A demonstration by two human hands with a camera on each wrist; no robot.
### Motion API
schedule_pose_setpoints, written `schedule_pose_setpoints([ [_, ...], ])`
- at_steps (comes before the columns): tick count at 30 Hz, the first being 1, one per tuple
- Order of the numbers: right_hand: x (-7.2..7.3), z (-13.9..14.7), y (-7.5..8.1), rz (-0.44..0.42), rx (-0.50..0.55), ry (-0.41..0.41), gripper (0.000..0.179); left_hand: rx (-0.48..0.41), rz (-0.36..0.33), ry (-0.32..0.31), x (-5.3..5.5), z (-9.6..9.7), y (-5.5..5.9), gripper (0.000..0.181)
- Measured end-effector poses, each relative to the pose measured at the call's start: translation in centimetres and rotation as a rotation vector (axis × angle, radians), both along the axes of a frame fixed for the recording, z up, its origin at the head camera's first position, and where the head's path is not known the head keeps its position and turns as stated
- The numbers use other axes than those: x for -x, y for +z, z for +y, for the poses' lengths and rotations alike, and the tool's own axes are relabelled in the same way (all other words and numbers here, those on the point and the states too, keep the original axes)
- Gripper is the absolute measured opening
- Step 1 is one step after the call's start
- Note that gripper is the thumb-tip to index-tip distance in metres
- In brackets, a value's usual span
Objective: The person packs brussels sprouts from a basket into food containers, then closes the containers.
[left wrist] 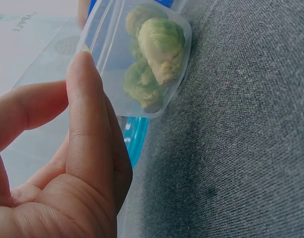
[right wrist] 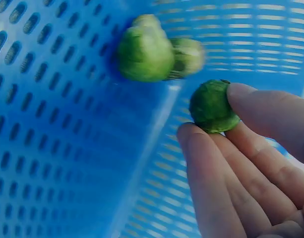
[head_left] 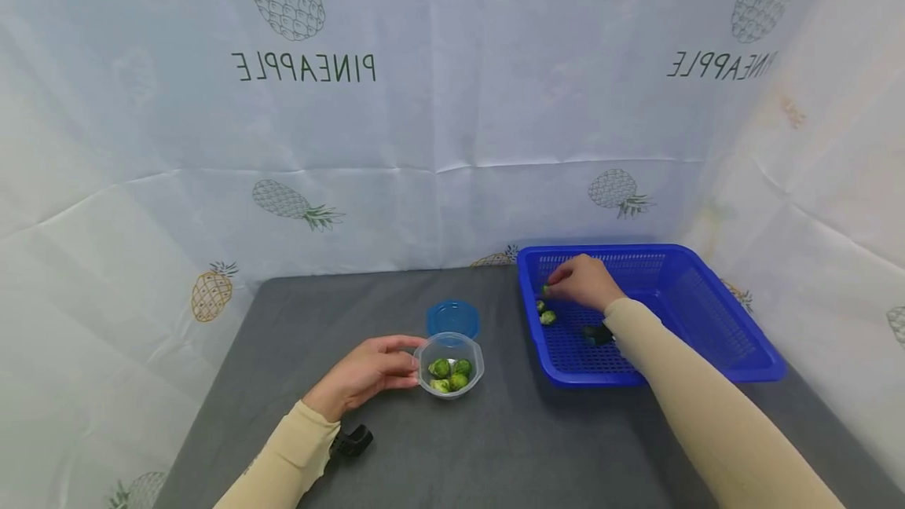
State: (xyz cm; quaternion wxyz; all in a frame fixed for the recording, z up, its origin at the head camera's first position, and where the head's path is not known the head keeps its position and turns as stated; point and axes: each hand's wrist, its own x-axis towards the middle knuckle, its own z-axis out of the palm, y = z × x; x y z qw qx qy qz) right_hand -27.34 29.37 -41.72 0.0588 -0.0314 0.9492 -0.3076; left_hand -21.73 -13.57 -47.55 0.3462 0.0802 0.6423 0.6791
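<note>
A small clear plastic container [head_left: 477,353] stands on the dark table with several Brussels sprouts [head_left: 458,381] inside. My left hand [head_left: 371,374] pinches its left side, thumb and fingers at the rim; in the left wrist view the sprouts [left wrist: 162,47] show through the container's wall. Over at the right, my right hand [head_left: 585,281] reaches into a blue plastic basket [head_left: 721,340]. Between thumb and fingertips it pinches a Brussels sprout [right wrist: 213,106], held above the slotted wall. Two more sprouts, a larger one [right wrist: 146,52] and a partly hidden one [right wrist: 187,55], lie against the basket's side.
A round blue lid [head_left: 452,318] lies on the table just behind the container. The grey tabletop [head_left: 495,446] runs back to a white pineapple-print cloth [head_left: 438,100], which also hangs at both sides. Black wrist devices [head_left: 352,441] sit under the sleeves.
</note>
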Motion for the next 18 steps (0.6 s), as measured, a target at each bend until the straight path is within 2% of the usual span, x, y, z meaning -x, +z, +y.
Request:
schedule_pose_setpoints([
  [6,-2.8,0.2,2.6,0.029,0.062,-0.043,0.035,-0.002,-0.002,0.001,0.0,-0.3,-0.2,0.054],
  [11,-5.3,-1.3,4.7,0.048,0.083,-0.062,0.037,-0.001,0.004,-0.003,0.1,-0.1,-0.1,0.056],
  [14,-6.5,-3.0,5.4,0.079,0.102,-0.047,0.035,0.003,0.02,-0.013,0.1,-0.2,-0.1,0.057],
  [18,-7.5,-5.9,5.4,0.141,0.136,-0.017,0.029,0.001,0.033,-0.016,0.1,-0.5,-0.1,0.057],
])
